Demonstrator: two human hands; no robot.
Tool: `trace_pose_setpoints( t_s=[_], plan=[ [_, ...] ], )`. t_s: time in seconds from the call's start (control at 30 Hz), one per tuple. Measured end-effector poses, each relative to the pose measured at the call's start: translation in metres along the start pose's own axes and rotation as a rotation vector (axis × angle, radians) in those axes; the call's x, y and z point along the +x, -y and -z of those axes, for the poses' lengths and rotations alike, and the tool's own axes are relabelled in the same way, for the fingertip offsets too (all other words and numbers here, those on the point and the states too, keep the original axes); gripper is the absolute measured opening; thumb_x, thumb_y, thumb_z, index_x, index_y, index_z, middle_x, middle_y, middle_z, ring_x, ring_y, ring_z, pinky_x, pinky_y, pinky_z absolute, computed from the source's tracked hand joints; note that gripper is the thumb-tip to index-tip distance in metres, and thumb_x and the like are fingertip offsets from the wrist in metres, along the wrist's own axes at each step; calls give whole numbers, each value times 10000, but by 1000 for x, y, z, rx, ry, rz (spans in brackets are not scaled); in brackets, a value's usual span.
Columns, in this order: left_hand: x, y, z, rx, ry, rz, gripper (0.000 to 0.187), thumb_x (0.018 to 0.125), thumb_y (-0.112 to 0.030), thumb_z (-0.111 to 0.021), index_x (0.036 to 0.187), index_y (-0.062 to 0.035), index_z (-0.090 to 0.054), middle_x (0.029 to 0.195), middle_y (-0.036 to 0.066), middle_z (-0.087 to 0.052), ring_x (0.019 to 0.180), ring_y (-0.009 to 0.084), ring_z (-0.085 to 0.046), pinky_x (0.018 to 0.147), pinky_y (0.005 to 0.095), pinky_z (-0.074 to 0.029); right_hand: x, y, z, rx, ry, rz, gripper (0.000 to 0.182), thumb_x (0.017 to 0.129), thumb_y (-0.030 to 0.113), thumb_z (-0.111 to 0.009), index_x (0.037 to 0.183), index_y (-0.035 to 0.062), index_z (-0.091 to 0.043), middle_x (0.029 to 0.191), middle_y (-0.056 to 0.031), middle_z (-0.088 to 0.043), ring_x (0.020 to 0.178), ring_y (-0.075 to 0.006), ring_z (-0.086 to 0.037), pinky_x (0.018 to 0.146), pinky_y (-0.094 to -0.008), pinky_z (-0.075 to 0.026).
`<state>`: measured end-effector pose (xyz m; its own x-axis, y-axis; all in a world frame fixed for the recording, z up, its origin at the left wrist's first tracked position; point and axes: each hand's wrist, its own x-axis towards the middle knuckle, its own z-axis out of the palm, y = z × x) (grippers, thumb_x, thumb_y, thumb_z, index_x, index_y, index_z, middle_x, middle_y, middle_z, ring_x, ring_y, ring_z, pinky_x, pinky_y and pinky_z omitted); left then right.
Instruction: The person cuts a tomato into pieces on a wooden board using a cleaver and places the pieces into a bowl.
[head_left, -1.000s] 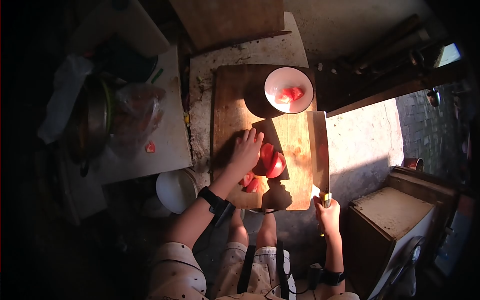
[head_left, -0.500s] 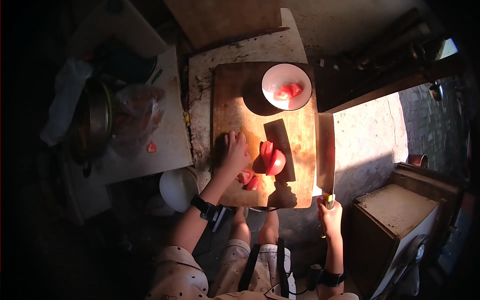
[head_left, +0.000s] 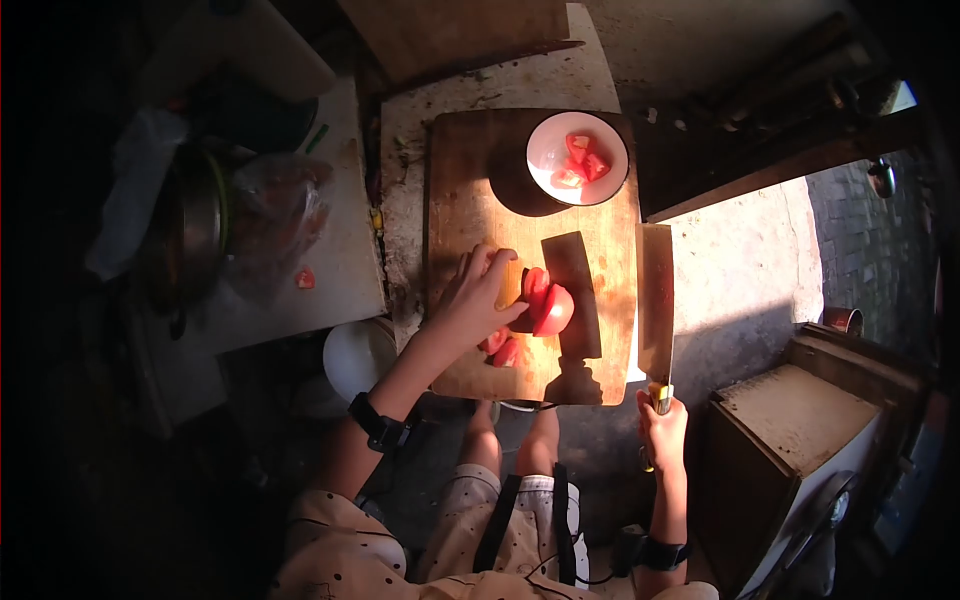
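Observation:
My left hand (head_left: pixel 482 292) is over the wooden cutting board (head_left: pixel 465 225), fingers spread and curved, with nothing visible in it. Just right of its fingertips lie cut tomato pieces (head_left: pixel 549 304), the larger one rounded side up. Smaller tomato wedges (head_left: pixel 505 351) rest below the hand, partly covered by it. In my right hand (head_left: pixel 663 432) is the handle of a cleaver (head_left: pixel 655 300), its broad blade held upright off the board's right edge. A white bowl (head_left: pixel 545 150) at the board's far right holds several tomato pieces (head_left: pixel 582 163).
A plastic bag (head_left: pixel 280 205) and a metal pot (head_left: pixel 195 225) stand on the left table, near a small tomato scrap (head_left: pixel 305 278). Below that table is a white basin (head_left: pixel 357 360). A cabinet (head_left: pixel 795 420) stands at my right.
My left hand has opened and shifted right toward the larger tomato pieces. More tomato shows in the bowl than before. The right hand still holds the cleaver in nearly the same place.

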<state>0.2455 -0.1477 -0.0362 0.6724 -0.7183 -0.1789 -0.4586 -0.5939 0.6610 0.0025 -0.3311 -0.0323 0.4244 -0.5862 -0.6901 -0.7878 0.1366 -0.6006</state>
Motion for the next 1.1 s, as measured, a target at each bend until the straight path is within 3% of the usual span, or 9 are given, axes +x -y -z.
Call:
trace_pose_setpoints(
  t_s=[0.07, 0.2, 0.3, 0.4, 0.47, 0.6, 0.83, 1.03, 1.1],
  plan=[
    [-41, -1, -21, 155, 144, 50, 689, 593, -256, -713, 1166, -91, -366, 1134, 154, -319, 1085, 337, -331, 879, 405, -351, 3, 3, -1, 5, 4, -10, 199, 746, 119, -601, 643, -23, -507, 460, -2, -426, 425, -50, -363, 393, -238, -291],
    [-77, -2, -58, 388, 112, 101, 697, 576, -280, -702, 1161, -92, -372, 1143, 158, -313, 1096, 317, -314, 836, 455, -358, 6, 8, -2, 69, 12, -35, 163, 754, 109, -595, 674, -12, -522, 469, 6, -430, 422, -41, -369, 385, -221, -287],
    [-78, 0, -76, 333, 30, 144, 593, 592, -244, -671, 1098, -77, -410, 1098, 163, -335, 1038, 318, -340, 807, 459, -362, 3, 15, -2, 86, 14, -47, 168, 755, 114, -598, 671, -12, -525, 474, 10, -430, 419, -39, -370, 382, -219, -286],
    [-77, -2, -80, 309, 54, 141, 488, 600, -178, -634, 1026, -52, -431, 1023, 160, -354, 971, 318, -359, 778, 445, -370, 1, 17, -3, 43, 33, -9, 223, 773, 148, -592, 621, 63, -454, 470, 22, -411, 362, -49, -369, 339, -205, -271],
    [-76, 0, -82, 261, 17, 133, 462, 602, -145, -622, 1010, -45, -432, 999, 160, -353, 957, 321, -361, 775, 431, -375, 0, 15, -3, 57, 23, -38, 168, 751, 114, -598, 671, -14, -525, 476, 13, -431, 414, -42, -371, 377, -218, -285],
    [-73, 0, -82, 174, -52, 102, 411, 607, -60, -590, 989, -43, -438, 952, 159, -351, 927, 332, -371, 766, 399, -387, 2, 8, -5, 43, 13, -24, 175, 746, 114, -598, 661, -19, -521, 468, 4, -433, 410, -49, -374, 379, -227, -291],
    [-72, -3, -87, 173, -83, 43, 355, 624, 7, -557, 960, -62, -464, 1006, 172, -356, 963, 345, -373, 798, 421, -401, 5, 3, -4, -60, 11, 6, 232, 749, 147, -587, 621, -24, -495, 450, -23, -434, 416, -68, -382, 399, -255, -310],
    [-70, 3, -83, 46, -105, 96, 330, 592, 33, -552, 903, -62, -500, 945, 132, -382, 889, 312, -402, 738, 369, -399, 7, -2, 1, -55, 5, 25, 234, 749, 147, -590, 625, -25, -491, 447, -31, -430, 417, -72, -382, 402, -260, -311],
    [-65, 6, -73, 10, -197, 156, 324, 587, 36, -560, 888, -63, -490, 919, 121, -392, 878, 309, -405, 729, 352, -395, 8, -2, 1, -40, -2, 36, 234, 750, 146, -592, 624, -24, -491, 447, -28, -429, 418, -70, -381, 401, -257, -310]
  ],
)
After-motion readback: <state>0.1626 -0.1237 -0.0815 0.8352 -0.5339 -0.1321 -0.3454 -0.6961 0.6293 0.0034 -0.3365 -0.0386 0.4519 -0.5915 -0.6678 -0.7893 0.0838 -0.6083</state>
